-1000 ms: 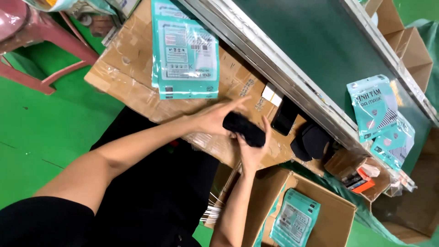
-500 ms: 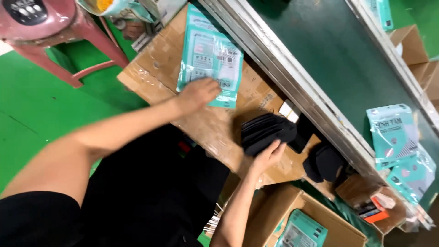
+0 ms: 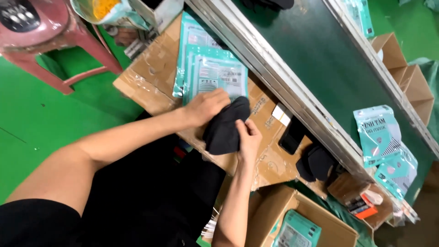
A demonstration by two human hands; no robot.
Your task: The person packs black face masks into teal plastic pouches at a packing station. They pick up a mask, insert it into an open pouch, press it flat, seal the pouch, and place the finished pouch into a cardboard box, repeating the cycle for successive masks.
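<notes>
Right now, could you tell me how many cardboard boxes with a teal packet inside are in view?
1: the open cardboard box at bottom centre, holding a teal packet; others may be hidden.

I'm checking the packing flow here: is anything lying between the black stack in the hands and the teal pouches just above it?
Nothing visible. The left hand and right hand both hold the black stack of masks, whose upper end already meets the lower edge of the top teal pouch on the cardboard worktop.
</notes>
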